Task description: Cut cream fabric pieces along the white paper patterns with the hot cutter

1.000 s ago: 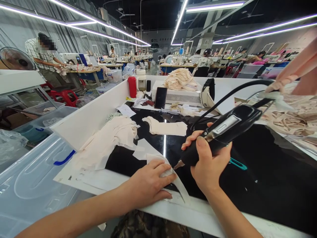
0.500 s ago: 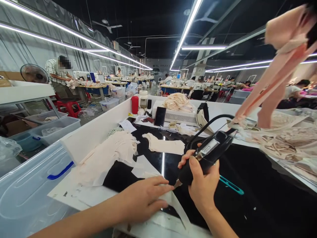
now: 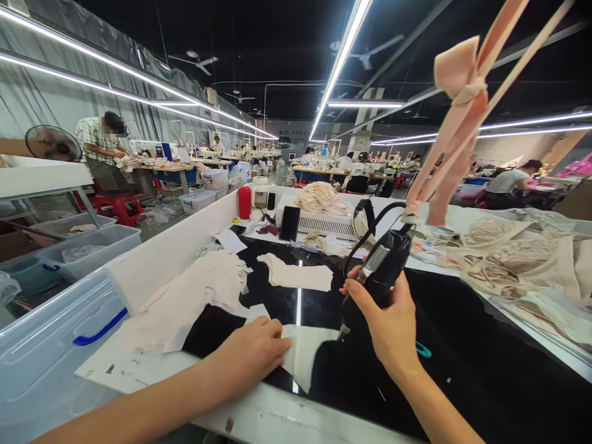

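"What's around the bench?"

"Strip lights [image 3: 335, 65] hang over a big workroom, and a person in a checked shirt [image 3: 91, 135] bends over a sewing table at the far left. Up close is a table with a shiny black top [image 3: 467, 345] and low white walls."

"And the hands?"

"The right hand [image 3: 386, 314] is wrapped around a black power tool [image 3: 385, 262], thumb along its near side. Pink cloth strips [image 3: 456, 135], knotted together, come down to the tool's upper end, where a black cord [image 3: 370, 231] loops away."

"Where's the tool pointing?"

"Down and left, its tip at the right corner of a white cloth piece [image 3: 308, 351] lying on the black top. I can't tell if they touch."

"The left hand?"

"The left hand [image 3: 261, 351] lies at that piece's left edge, fingers bent and close together. I can't tell whether it pinches the cloth or only presses it."

"Anything near?"

"A pile of pale cloth pieces [image 3: 198, 293] to the left, a folded cloth [image 3: 298, 274] beyond, and a teal object [image 3: 423, 350] partly behind the right wrist."
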`<action>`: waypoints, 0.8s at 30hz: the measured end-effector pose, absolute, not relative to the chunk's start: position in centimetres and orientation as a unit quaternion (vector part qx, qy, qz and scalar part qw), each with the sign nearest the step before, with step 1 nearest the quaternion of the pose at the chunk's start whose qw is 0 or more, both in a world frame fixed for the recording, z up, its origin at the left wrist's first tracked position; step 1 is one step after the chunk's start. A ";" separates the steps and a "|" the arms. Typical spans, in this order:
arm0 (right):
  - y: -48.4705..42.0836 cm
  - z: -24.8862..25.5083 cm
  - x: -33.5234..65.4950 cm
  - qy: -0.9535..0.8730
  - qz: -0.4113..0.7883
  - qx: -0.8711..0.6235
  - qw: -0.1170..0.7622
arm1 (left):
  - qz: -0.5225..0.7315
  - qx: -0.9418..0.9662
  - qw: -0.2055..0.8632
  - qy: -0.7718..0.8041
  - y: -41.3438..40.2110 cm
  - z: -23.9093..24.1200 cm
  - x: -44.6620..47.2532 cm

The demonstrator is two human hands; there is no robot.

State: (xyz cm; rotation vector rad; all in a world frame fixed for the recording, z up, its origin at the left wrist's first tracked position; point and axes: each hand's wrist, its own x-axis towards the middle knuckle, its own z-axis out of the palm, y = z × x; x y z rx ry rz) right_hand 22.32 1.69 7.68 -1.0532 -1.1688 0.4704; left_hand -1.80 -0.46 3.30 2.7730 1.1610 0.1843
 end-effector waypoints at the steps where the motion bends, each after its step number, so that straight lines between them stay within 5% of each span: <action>1: 1.7 7.8 22.5 -0.520 0.199 -0.479 0.679 | 0.040 0.913 0.069 0.401 -0.9 3.6 -1.2; 11: -0.7 7.4 22.4 -0.480 0.233 -0.388 0.752 | 0.040 0.883 0.150 0.442 -1.5 5.5 0.2; 24: -2.5 6.6 22.0 -0.462 0.260 -0.355 0.770 | 0.170 0.975 0.055 0.135 -1.3 2.9 2.4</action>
